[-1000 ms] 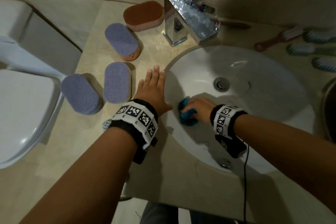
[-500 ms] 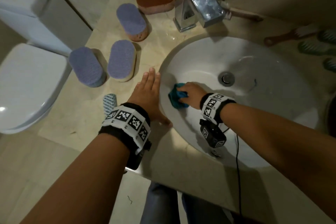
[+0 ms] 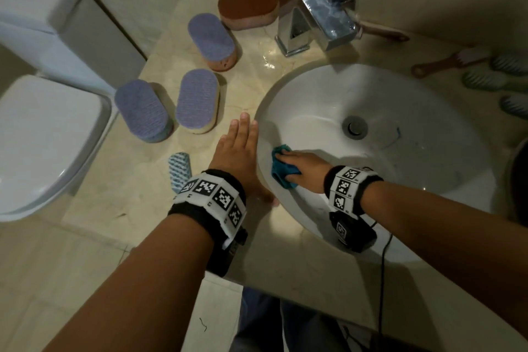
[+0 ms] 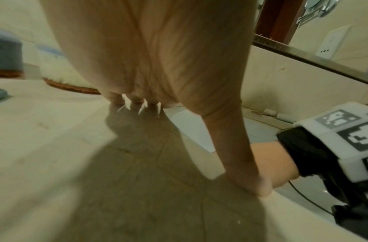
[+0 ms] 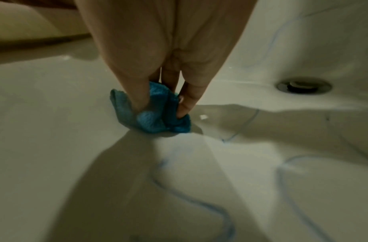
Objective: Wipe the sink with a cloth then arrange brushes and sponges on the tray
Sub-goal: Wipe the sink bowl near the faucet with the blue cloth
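My right hand (image 3: 300, 166) grips a bunched blue cloth (image 3: 281, 170) and presses it on the left inner wall of the white sink (image 3: 428, 111). In the right wrist view the thumb and fingers pinch the cloth (image 5: 156, 117) against the basin, where thin blue marks (image 5: 241, 126) run. My left hand (image 3: 240, 151) lies flat on the beige counter (image 3: 128, 197) beside the sink's left rim, fingers straight, holding nothing; the left wrist view shows its palm (image 4: 149, 54) over the counter. Several sponges lie left of the sink: purple-topped ones (image 3: 197, 98) (image 3: 140, 108) (image 3: 211, 38) and a brown one (image 3: 248, 6).
A chrome tap (image 3: 317, 8) stands behind the sink. Several brushes (image 3: 483, 80) lie at the right edge, a small blue-white brush (image 3: 180, 167) near my left wrist. A toilet (image 3: 43, 128) stands left of the counter. A dark round edge (image 3: 518, 180) shows at far right.
My right hand has slid the cloth along the sink's left wall, a little further up. The left hand stays flat on the counter. My head view shifted.
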Tool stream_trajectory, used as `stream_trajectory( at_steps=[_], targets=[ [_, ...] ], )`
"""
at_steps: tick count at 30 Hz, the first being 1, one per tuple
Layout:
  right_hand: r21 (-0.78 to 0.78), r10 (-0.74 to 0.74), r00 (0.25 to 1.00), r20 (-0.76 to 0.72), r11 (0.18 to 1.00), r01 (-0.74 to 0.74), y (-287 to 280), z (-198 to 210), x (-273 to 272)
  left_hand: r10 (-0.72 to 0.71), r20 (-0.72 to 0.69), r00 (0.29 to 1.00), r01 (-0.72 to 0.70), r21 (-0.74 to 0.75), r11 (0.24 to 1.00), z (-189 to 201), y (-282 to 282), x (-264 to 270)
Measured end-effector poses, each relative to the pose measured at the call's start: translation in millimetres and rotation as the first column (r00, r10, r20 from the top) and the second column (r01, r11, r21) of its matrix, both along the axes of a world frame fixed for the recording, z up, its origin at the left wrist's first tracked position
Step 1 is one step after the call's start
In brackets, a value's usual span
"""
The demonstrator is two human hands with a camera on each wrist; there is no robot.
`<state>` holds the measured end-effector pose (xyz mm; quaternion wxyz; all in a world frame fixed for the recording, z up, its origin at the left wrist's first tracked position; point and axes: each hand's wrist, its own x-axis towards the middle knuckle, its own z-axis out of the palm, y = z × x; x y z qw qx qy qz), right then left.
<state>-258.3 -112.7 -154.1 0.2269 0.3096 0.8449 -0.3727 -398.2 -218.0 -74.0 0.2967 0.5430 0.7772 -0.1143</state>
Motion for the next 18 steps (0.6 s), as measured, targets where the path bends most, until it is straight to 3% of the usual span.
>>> stream_trajectory(
  at_steps=[3,8,12,16,18],
  targets=[
    [-0.016,-0.039,0.999,-0.009,0.999,0.039,-2.3,4.3,-1.3,0.002,-0.004,1.000,-0.002,-0.005,1.000,0.1,0.8,0.0],
    [-0.137,0.087,0.995,0.055,0.987,-0.078,-8.7,26.0,26.9,0.021,0.012,1.000,-0.021,-0.008,1.000,2.2,0.5,0.5],
    [-0.090,0.096,0.993,0.071,0.992,-0.090,-5.9,28.9,21.6,0.017,0.014,1.000,-0.017,-0.010,1.000,3.4,-0.2,1.3],
    [-0.076,0.014,1.000,0.015,0.997,-0.013,-2.1,23.5,12.2,0.018,0.005,1.000,-0.018,-0.007,1.000,0.4,0.3,0.1],
    [-0.062,0.070,0.997,0.035,0.996,-0.068,-3.1,23.8,15.7,0.010,-0.002,1.000,-0.010,-0.007,1.000,0.2,0.8,0.1]
  ],
)
